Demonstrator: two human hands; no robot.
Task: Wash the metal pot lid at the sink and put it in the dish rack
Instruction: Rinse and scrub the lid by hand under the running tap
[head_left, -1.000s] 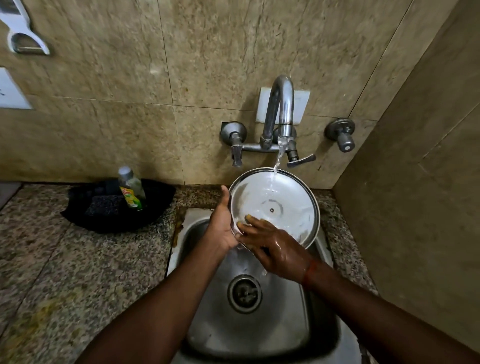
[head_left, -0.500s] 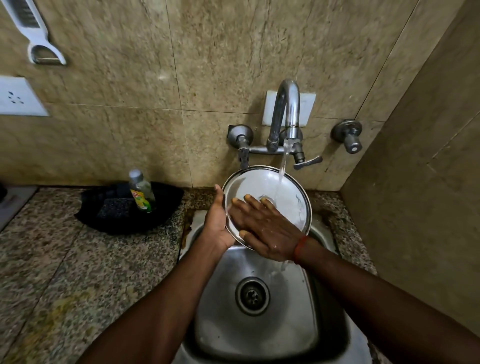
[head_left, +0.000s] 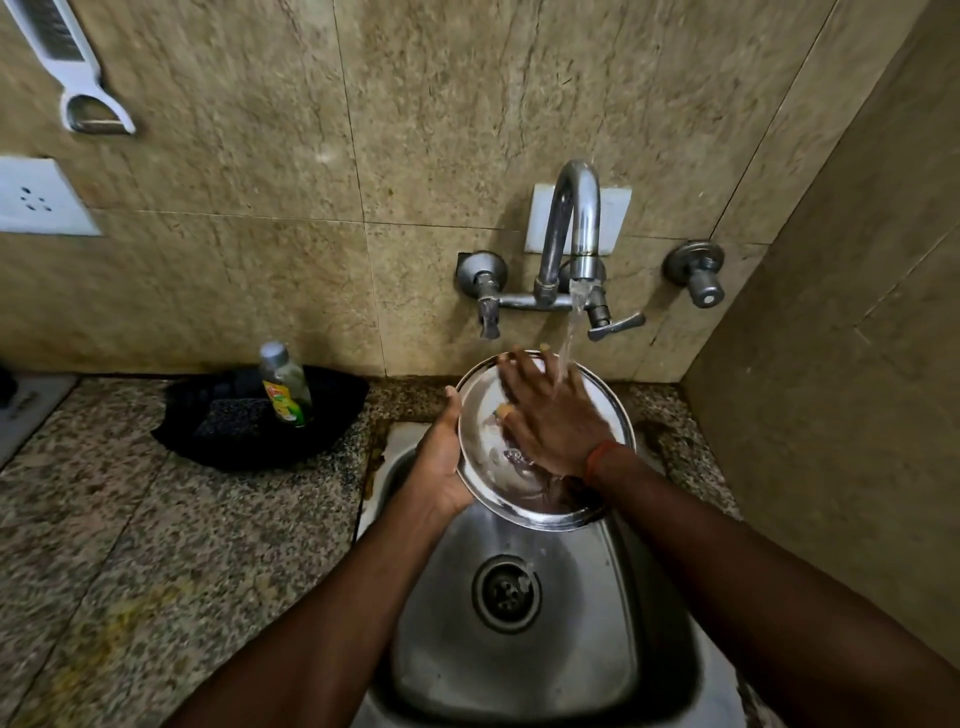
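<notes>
Left hand (head_left: 439, 462) grips lid (head_left: 480, 441) rim, lid tilted over sink (head_left: 447, 649). Right hand (head_left: 550, 415) flat on lid's face, fingers spread. Tap (head_left: 571, 228) stream hits right hand. Bottle (head_left: 284, 384) on counter (head_left: 156, 545), left.

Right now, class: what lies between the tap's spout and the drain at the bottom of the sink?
In the head view, the pot lid, gripped by the left hand, with the right hand flat on it, under the spout and over the drain.

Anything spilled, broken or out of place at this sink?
Nothing broken or spilled. Only oddity: brownish staining along the sink rim's left edge and yellowish marks on the counter. The lid sits under the tap, as expected.
</notes>
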